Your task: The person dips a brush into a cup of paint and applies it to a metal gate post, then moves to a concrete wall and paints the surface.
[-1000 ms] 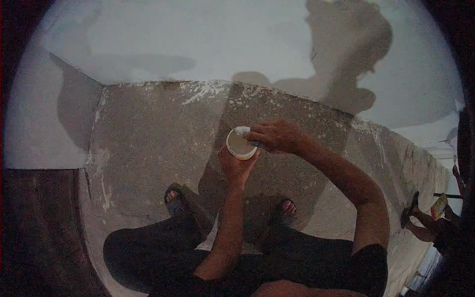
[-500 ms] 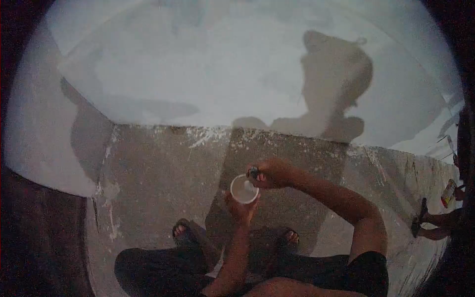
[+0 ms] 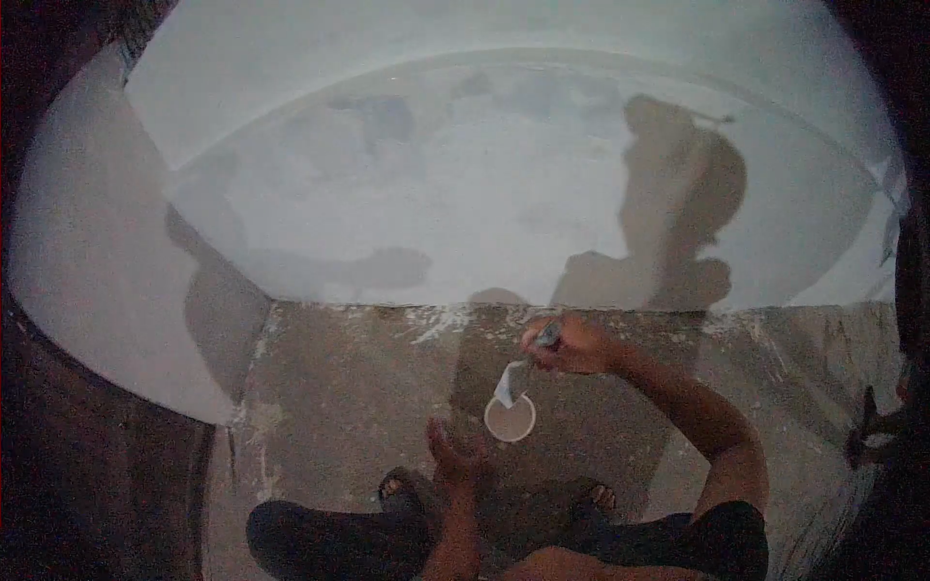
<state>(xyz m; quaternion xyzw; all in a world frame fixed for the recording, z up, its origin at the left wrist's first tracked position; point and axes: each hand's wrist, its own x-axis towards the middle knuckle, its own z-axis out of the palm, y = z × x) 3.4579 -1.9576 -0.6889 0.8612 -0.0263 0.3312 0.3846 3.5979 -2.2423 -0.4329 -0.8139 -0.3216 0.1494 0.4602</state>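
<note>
A round container [image 3: 510, 418] with a pale rim stands on the floor in front of me. My right hand [image 3: 573, 345] is closed on the handle of a tool whose pale flat end [image 3: 508, 383] hangs over the container's far rim. My left hand [image 3: 457, 455] is apart from the container, to its left, with its fingers spread and nothing in them.
A white wall [image 3: 465, 223] rises beyond the paint-spotted floor [image 3: 349, 407], with a side wall [image 3: 107, 242] at the left. My sandalled feet [image 3: 397, 487] are below. Part of another person's foot [image 3: 857, 445] shows at the right edge.
My left hand has let go of the container, which now stands on the floor. My right hand has lifted the tool, so its pale end shows. The view has tilted up toward the wall.
</note>
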